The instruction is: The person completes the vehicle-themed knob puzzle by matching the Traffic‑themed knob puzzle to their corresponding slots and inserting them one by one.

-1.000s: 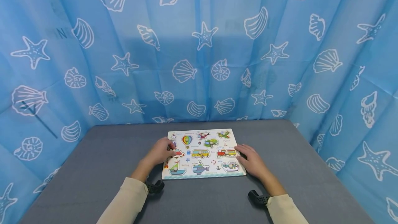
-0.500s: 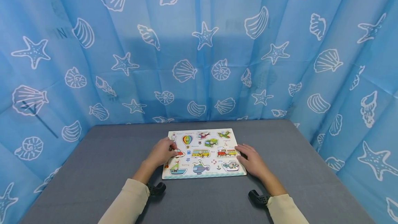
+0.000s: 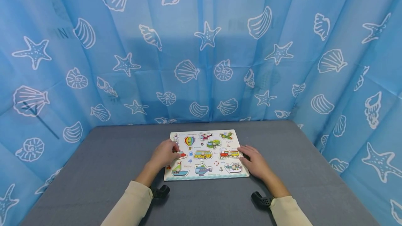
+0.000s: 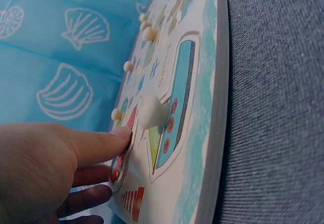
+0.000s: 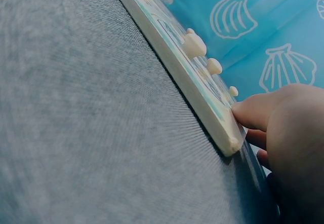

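A flat white knobbed puzzle board [image 3: 205,176] lies on the grey table, with vehicle pieces on it. My left hand [image 3: 162,155] is at its left side, thumb and fingers pinching the red car piece [image 3: 182,154]; its knob is hidden behind the thumb [image 4: 104,145]. Close below is the sailboat piece [image 4: 177,97] with a pale round knob [image 4: 153,113]. At the board's right edge rests my right hand [image 3: 255,161], fingers extended and thumb [image 5: 253,111] touching the board beside the train piece [image 3: 229,153] and ship piece [image 3: 233,167].
Also on the board are a balloon piece [image 3: 189,141], yellow bus piece [image 3: 203,154], submarine piece [image 3: 203,169] and green plane piece [image 3: 226,135]. A blue curtain [image 3: 207,79] with shell prints hangs behind the table [image 3: 204,201]. Black straps [image 3: 262,200] circle both wrists.
My left wrist has shifted slightly right and nearer while the fingers stay at the red car. The right hand and the board look unmoved.
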